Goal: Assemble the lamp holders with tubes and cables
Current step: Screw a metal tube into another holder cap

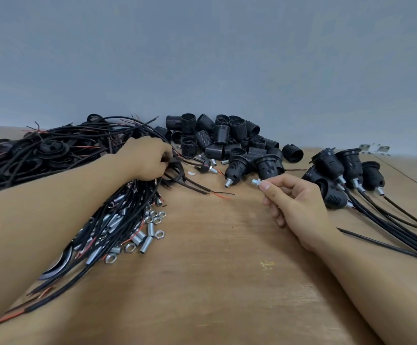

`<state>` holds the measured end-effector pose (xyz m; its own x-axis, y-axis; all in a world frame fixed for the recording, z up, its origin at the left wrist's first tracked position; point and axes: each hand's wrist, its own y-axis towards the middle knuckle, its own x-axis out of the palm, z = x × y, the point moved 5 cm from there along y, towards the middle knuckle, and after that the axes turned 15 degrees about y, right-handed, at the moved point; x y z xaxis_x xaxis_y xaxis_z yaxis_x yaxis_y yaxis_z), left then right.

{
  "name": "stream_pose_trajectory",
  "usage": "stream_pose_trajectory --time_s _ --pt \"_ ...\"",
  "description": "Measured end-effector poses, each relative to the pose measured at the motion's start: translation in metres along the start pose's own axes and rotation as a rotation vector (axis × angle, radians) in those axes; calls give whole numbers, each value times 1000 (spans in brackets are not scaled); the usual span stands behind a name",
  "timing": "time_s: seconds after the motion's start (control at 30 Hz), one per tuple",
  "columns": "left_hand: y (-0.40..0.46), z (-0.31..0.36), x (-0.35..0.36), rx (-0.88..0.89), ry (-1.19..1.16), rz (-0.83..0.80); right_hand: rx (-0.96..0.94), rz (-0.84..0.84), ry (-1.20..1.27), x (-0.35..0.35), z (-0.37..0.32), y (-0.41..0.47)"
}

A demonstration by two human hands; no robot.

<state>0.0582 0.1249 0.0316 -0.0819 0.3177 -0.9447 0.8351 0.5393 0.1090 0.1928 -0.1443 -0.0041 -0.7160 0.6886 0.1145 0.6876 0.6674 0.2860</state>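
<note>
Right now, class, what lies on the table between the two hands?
In the head view, between the left hand and right hand lie cable ends and a lamp holder with tube.

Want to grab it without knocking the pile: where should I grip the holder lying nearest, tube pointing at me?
Probably the ribbed black body of the holder, from above, fingers across its sides. It lies tilted with its tube toward the viewer; other holders crowd behind.

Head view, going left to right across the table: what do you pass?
Tangle of black cables → left hand gripping cables → loose nuts and tubes → pile of black holders → right hand pinching a small metal tube → finished holders with cables.
</note>
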Motion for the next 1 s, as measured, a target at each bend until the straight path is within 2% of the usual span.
stream_pose_trajectory --time_s 0.2,0.27,0.3,0.43,0.57,0.63,0.7,0.77,0.87,0.93,1.0 --pt "-5 -20 1 -195 -565 122 8 2 -10 -1 2 1" --pt "-6 -26 4 -222 -694 103 7 0 -8 -2 2 1" --pt "-6 -29 5 -221 -683 87 7 -1 -7 -2 3 1" --pt "-11 -34 13 -113 -392 50 13 -10 3 0 4 2" --pt "-14 -25 28 7 -255 -46 28 -20 1 1 4 2" --pt "-17 -21 27 24 -212 -21 30 -23 -1 2 4 1" --pt "-22 -22 22 -63 -169 118 23 -18 -7 1 3 1" --pt "-29 -26 22 -253 -122 183 8 -8 -12 0 2 1" --pt "-35 -29 31 -489 -97 54 2 1 -14 -1 1 1" --pt "-33 -29 38 -471 -93 -52 6 -2 -14 -2 2 0" --pt "-30 -26 41 -368 -158 -74 9 -4 -16 -2 2 0"
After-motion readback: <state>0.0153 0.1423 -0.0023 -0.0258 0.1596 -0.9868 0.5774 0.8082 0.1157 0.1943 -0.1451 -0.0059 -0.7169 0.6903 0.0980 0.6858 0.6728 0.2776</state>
